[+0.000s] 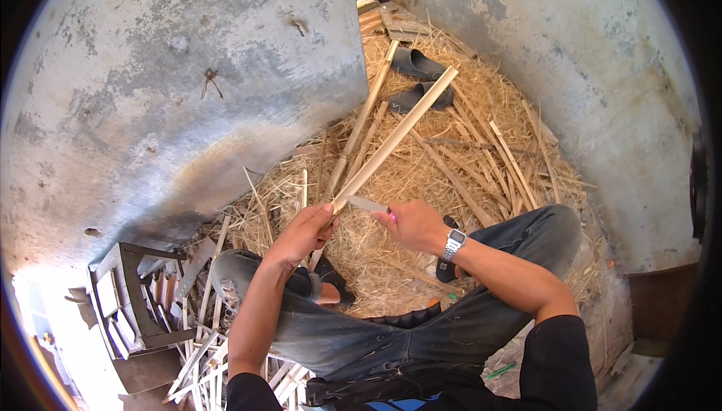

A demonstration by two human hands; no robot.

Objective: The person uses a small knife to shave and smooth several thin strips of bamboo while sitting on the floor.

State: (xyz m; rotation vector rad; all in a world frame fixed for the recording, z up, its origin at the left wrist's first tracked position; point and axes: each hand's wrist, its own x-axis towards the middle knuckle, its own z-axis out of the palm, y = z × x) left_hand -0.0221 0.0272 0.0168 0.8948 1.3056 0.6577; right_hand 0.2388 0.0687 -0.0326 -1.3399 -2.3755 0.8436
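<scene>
My left hand (307, 230) is closed around the near end of a long, pale split bamboo strip (402, 130), which slants away up and to the right. In my right hand (416, 226) is a knife (368, 204), gripped by a handle that shows a bit of pink between the fingers. Its blade points left and lies at the strip, just beyond my left hand; whether it cuts into the strip I cannot tell. A watch (454, 242) with a metal band is on my right wrist.
Straw-like shavings (391, 257) cover the floor between my legs. Beyond the strip lie dark slip-on shoes (416, 64) and more bamboo strips (362, 119). Worn grey walls (180, 72) rise on both sides. At left, an overturned dark frame (135, 302) stands beside piled split pieces (203, 351).
</scene>
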